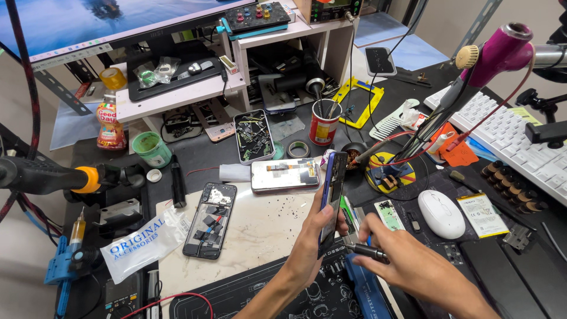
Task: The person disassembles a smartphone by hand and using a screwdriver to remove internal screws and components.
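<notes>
L hand clamps opened phone by its long edges, upright on edge over white mat. R hand closed on screwdriver, tip at phone's lower end. Phone prob. light, stiff, fragile inside; edge grip safest. Mouse just right.

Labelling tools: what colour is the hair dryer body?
Magenta-pink hair dryer, clearest in the head view, top right.

**Stuff you can't really make out here**

The monitor gets chopped off by the top edge. The right hand hides most of the dark tool, so its tip is anyone's guess. Parts in the metal tray are too tiny to tell apart.
</notes>
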